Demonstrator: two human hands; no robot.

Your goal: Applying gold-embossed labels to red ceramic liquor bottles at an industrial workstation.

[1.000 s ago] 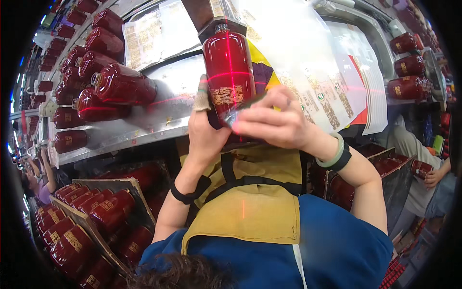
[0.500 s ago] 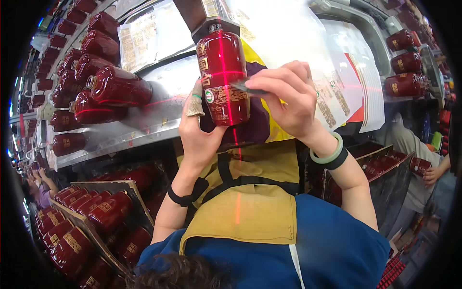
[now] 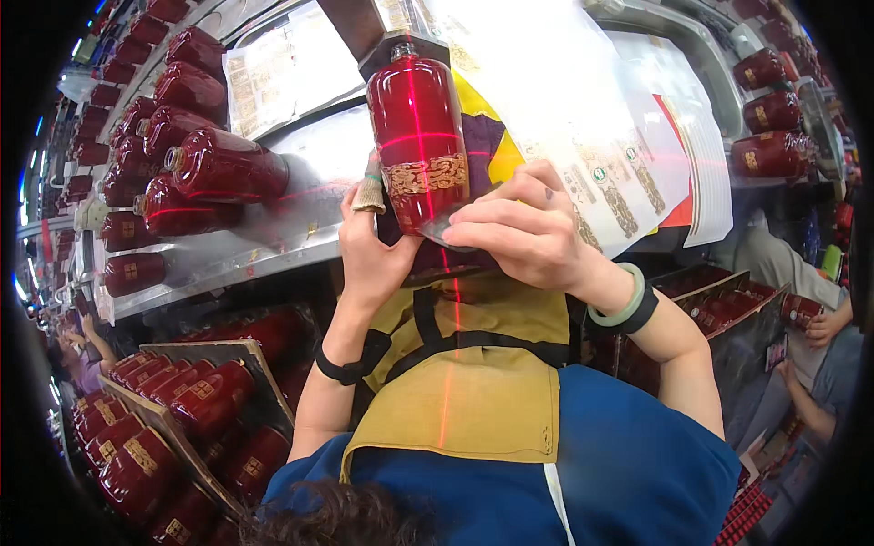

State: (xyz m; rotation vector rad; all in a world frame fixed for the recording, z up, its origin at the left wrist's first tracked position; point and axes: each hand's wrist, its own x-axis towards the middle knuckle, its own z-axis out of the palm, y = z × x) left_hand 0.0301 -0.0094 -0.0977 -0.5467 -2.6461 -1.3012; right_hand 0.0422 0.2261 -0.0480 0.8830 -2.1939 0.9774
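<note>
A glossy red bottle [image 3: 417, 118] lies before me, its neck toward a dark metal fixture [image 3: 401, 45]. A gold patterned band runs round its lower part. My left hand [image 3: 375, 259] grips the base end, with the thumb at the bottom edge and a cloth finger cot [image 3: 368, 196] along the left side. My right hand [image 3: 523, 227] pinches a thin dark scraper-like blade [image 3: 444, 233], which touches the bottle near its base on the right. Red laser lines cross on the bottle.
Several red bottles [image 3: 232, 166] lie on the metal bench at left. Decal sheets [image 3: 628, 182] spread to the right of the bottle. Wooden crates [image 3: 173, 409] of bottles flank me. At far right, another person's hand [image 3: 827, 326] is by a bottle.
The bottle has turned about its length: the large gold characters and green badge went out of sight, and the patterned band faces up. My right hand moved down toward the base with the blade.
</note>
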